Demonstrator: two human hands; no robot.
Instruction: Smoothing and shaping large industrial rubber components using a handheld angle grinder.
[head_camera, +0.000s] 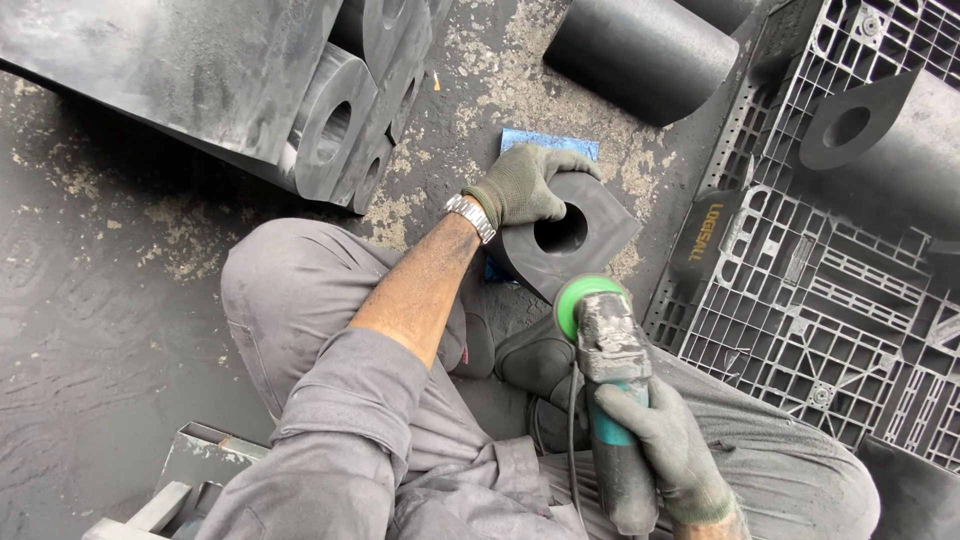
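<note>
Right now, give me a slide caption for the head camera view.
Gloved left hand steadies a black rubber block while the right hand holds a grinder.

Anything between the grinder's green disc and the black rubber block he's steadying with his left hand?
Nothing shows in the head view: the grinder's green disc sits right at the lower edge of the black rubber block, which the gloved left hand grips on top.
</note>
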